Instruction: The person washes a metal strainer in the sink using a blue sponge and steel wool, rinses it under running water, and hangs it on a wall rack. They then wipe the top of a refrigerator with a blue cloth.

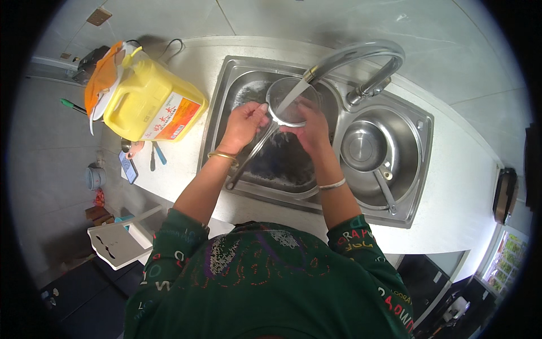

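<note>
Water runs from the curved chrome faucet [353,59] onto a round, see-through strainer-like utensil [292,99] with a metal rim and a long metal handle. It is held over the left basin of the stainless steel sink [271,169]. My right hand [311,127] grips its rim from the right. At the left side of the rim is my left hand [245,125], with its thumb and fingers pinched together; whether it holds the rim is hard to tell. The handle slants down to the basin's front edge.
A metal pan with a handle [363,146] lies in the right round basin. On the counter at the left stand a large yellow plastic jug [148,97], a phone [128,167] and a blue-handled utensil [160,153]. A light-coloured drawer or tray [120,245] is at the lower left.
</note>
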{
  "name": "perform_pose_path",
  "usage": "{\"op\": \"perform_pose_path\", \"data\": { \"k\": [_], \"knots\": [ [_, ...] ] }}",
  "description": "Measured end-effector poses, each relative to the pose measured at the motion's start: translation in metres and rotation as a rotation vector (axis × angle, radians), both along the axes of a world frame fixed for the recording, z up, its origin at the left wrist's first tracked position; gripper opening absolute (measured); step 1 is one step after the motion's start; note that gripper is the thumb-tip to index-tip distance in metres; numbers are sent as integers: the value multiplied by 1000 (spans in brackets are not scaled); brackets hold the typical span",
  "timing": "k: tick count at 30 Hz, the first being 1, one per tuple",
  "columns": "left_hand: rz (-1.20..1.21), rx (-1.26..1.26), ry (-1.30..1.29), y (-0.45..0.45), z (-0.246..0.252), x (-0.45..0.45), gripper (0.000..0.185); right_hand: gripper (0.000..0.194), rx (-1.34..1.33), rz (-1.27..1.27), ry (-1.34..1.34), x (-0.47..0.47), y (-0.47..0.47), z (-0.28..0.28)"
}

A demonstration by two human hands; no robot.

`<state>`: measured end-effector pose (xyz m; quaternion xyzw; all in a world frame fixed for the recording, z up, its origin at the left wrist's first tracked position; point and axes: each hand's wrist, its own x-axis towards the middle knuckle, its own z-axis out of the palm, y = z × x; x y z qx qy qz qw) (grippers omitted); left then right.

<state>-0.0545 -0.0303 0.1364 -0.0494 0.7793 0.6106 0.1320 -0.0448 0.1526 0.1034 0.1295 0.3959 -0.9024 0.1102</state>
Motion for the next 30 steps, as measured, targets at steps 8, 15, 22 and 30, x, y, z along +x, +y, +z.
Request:
{"op": "perform_pose_path", "data": {
  "k": [8, 15, 22, 30],
  "knots": [
    [-132, 241, -267, 28, 11, -6, 14, 29, 214, -177, 109, -22, 2, 0],
    [-11, -161, 71, 18, -2, -5, 16, 39, 453, 300, -35, 7, 26, -5],
    [210, -600, 750, -14, 13, -4, 32, 39, 793, 519, 239, 21, 22, -58],
    [271, 554, -280, 42, 8, -25, 26, 22, 1359, -511, 199, 12, 87, -42]
  ]
}}
